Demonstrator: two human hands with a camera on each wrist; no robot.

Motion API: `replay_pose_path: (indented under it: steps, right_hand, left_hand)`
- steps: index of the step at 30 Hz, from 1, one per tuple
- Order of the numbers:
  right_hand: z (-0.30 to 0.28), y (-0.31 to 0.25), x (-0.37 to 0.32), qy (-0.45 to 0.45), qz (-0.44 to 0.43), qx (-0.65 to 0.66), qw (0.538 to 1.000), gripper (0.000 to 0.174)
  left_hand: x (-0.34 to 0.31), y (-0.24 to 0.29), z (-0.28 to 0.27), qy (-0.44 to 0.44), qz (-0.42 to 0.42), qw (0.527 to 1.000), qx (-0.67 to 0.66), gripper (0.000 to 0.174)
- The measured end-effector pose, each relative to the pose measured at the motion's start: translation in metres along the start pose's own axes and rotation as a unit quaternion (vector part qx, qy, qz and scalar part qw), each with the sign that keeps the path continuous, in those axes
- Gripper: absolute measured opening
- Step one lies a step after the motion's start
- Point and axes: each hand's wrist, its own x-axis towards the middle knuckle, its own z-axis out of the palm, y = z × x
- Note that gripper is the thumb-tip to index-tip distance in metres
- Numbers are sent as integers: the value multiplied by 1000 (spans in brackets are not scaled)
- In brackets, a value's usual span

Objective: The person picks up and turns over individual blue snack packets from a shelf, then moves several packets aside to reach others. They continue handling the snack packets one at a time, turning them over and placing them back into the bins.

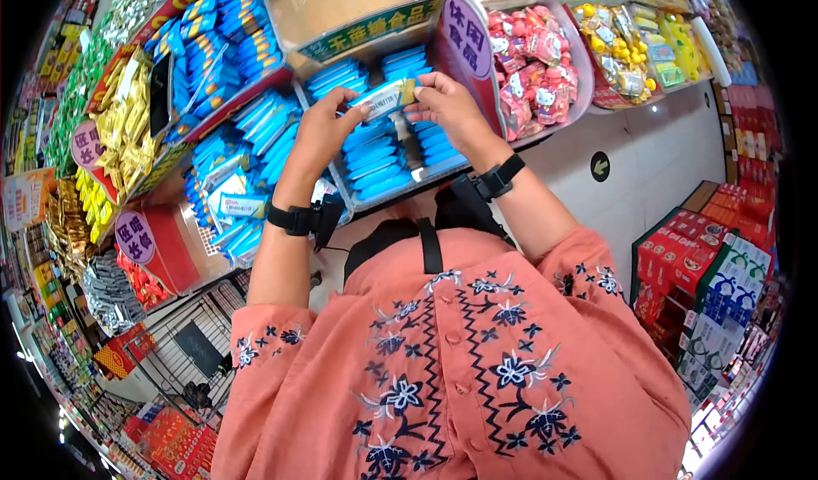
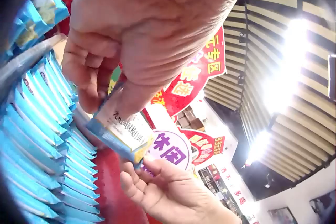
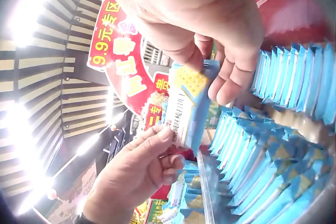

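A small blue and white cracker packet, with a yellow cracker printed near one end, is held up above a bin of similar blue packets. My left hand pinches one end between thumb and fingers. At the other end, my right hand grips the cracker-printed corner. In the right wrist view the packet's printed face shows dark lettering on white, with the left hand below it. Standing rows of blue packets lie beside the hands in the left wrist view.
Pink character-printed candy packs fill a tray to the right, past a red divider with a purple sign. Gold-wrapped sweets lie to the left. A wire cart stands at lower left, and stacked red boxes at right.
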Motion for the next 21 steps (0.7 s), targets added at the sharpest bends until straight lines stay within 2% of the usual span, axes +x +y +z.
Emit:
replay_pose_path:
  steps: [1,4,7,11,15,19,21]
  right_hand:
    - [-6,4,7,10,-15,9,1000,34]
    - [-16,1,17,74,-17,-1,997,43]
    - [-26,8,28,96,-11,-9,995,48]
    - [-31,16,43,104,-2,6,995,49]
    - [-33,19,56,91,13,-25,995,49]
    - [-32,26,63,92,27,-25,995,44]
    - [-37,32,65,63,52,-36,996,43]
  left_hand:
    - [12,-4,3,15,50,996,66,29]
    - [46,1,12,55,52,994,84,28]
    - [87,-12,33,70,79,990,98,30]
    - [127,-27,66,89,86,982,144,25]
    - [147,-43,84,153,152,946,243,28]
    - [155,-50,93,153,93,951,254,30]
    - [152,-44,97,154,49,953,254,31]
